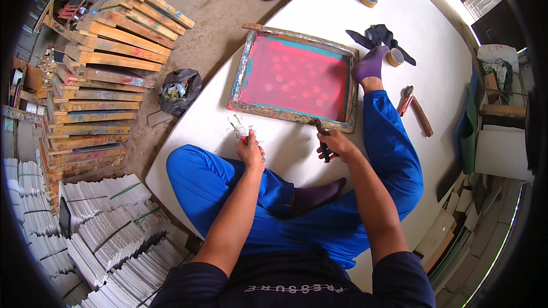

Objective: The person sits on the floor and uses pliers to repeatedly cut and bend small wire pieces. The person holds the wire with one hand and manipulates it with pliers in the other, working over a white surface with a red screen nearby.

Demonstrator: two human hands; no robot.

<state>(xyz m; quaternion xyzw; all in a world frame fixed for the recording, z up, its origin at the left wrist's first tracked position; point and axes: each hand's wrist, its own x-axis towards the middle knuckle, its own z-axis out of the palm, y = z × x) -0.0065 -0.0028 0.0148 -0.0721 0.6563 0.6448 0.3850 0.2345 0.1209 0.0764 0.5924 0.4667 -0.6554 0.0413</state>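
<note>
A wooden screen-printing frame (246,57) with pink-stained mesh lies on the white board in front of me. My right hand (339,145) is closed around black-handled pliers (324,141), whose jaws are at the frame's near edge, towards its right corner. Left of that, my left hand (250,151) grips a slim tool with a red part (245,138); its exact kind is mostly hidden by the fingers. Small bent bits that look like pulled staples (235,124) are scattered on the board just beyond my left hand.
Black gloves (383,36) and tape rolls (368,0) lie beyond my right foot. A hammer-like tool (421,117) and red-handled pliers (406,100) lie right of my leg. Stacked wooden frames (103,105), a black bag (180,91) and white stacks (108,222) stand left.
</note>
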